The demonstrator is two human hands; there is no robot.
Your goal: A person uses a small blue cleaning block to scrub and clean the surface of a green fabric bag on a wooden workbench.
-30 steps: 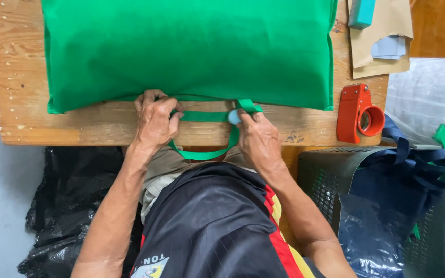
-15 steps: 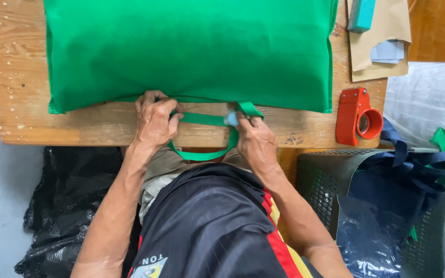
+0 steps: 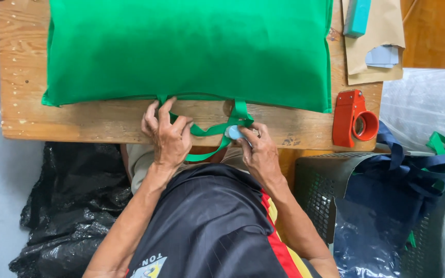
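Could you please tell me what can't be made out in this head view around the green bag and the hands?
- Small blue object: mostly covered by the right hand; kind unclear.
- Green bag: top cut off by the frame edge; contents hidden by fabric.
- Handle strap: left end hidden under the left hand.

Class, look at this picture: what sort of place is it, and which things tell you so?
Probably a small packing workbench: a green bag on a wooden table, a tape dispenser, and a basket of bags.

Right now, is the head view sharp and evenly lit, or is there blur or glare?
Head view: sharp on both the left hand and right hand; soft, even light on the green bag; mild glare on the clear plastic at right; slight wide-angle bending at the table edges.
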